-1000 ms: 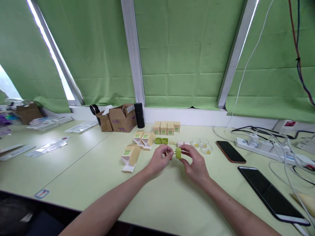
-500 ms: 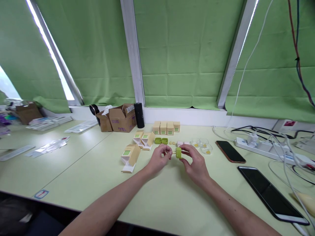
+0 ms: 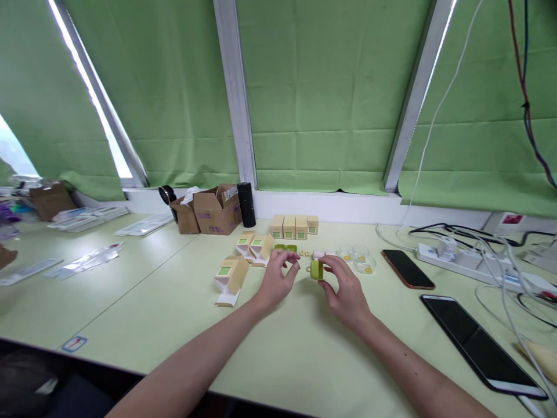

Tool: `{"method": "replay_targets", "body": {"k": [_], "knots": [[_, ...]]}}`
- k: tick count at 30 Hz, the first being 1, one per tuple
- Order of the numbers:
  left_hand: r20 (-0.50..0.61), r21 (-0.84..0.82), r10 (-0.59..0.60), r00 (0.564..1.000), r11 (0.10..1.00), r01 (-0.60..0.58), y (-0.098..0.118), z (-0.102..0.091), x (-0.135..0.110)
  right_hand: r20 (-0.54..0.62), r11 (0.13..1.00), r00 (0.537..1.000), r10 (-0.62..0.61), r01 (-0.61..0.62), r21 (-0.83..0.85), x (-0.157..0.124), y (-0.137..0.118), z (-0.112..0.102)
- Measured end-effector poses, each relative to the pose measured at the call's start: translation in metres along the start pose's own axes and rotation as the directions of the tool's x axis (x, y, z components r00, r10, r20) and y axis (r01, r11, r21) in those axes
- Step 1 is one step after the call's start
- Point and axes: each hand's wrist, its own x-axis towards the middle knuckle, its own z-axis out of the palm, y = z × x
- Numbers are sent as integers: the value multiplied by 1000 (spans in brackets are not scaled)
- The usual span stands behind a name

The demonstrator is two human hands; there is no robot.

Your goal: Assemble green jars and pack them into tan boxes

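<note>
My right hand pinches a small green case just above the pale green table, with a small ring sticking out of its left side. My left hand hovers a little left of the case, fingers curled, thumb and forefinger nearly touching; whether anything small lies between them I cannot make out. Behind the hands lie two more green cases, some tiny tan pieces and small clear cups with yellow bits inside.
Opened tan cartons lie left of my hands, and a row of closed ones stands behind. Brown boxes and a black cylinder sit by the window. Two phones and a power strip with cables lie right.
My left hand has come away from the green case and shifted slightly left and back. The right hand still holds the case, tilted a little lower.
</note>
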Motion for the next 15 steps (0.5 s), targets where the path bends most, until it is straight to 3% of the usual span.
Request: {"method": "replay_targets", "body": {"k": [7,15], "knots": [[152,57,260,953,961,-272,9,-2,-6,40,990,995,-96,100,-101,1,-1,-3],[147,87,361,921,922,-376,6,1,-5,34,971,977,-209,211,-114,4,-3,-5]]}}
